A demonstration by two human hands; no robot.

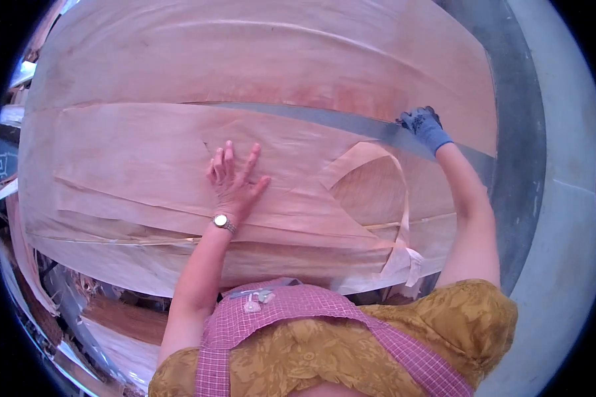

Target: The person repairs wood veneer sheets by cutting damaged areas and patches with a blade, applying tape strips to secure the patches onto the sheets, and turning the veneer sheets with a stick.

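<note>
My left hand (235, 182), bare and with a watch (222, 221) at the wrist, lies with spread fingers on a thin, pinkish wood veneer sheet (146, 149). My right hand (422, 126) wears a blue-grey glove with dark fingertips. Its fingers are curled closed at the far side of a grey strip (311, 118), by the edge of another veneer sheet (278, 59); what they hold, if anything, is hidden. Between my hands, a narrow curled veneer strip (398, 178) loops over the layers and hangs down near the front edge.
A dark grey border (520, 99) runs along the right side, with a pale floor (569, 198) beyond it. Torn veneer pieces (122, 331) and scraps lie at the lower left. Close to my body, the layered sheets have uneven, split edges.
</note>
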